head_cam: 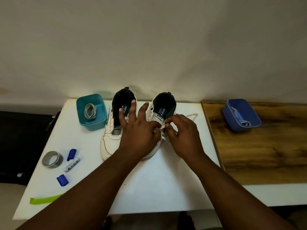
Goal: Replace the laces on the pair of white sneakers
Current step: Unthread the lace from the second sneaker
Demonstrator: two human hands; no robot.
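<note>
A white table point(157, 180) stands against a plain cream wall point(149, 39). To its right, touching it, is a wooden top point(265, 146) with dark brown grain. To the left of the table there is a dark, black surface point(21, 138); what it is I cannot tell.

Two white sneakers stand side by side at the far part of the table, heels toward the wall. The left sneaker point(113, 138) has no lace in the eyelets that show. Over the right sneaker point(164, 110) both hands work. The left hand point(139, 135) lies over its front part, the long fingers spread and straight, while thumb and forefinger seem to pinch the white lace point(163, 138) at the eyelets. The right hand point(184, 135) has its fingers curled and pinches the same lace just beside the left one. A loop of this lace lies on the table behind the right hand.

A teal box point(93, 123) with grey laces point(90, 112) inside is just left of the left sneaker. A blue box point(240, 125) stands on the wooden top, with something grey-blue in it. Near the left edge of the table lie a tape roll point(52, 159), a white marker point(71, 164), two blue caps point(71, 154) point(62, 180) and a green strip point(44, 200).
</note>
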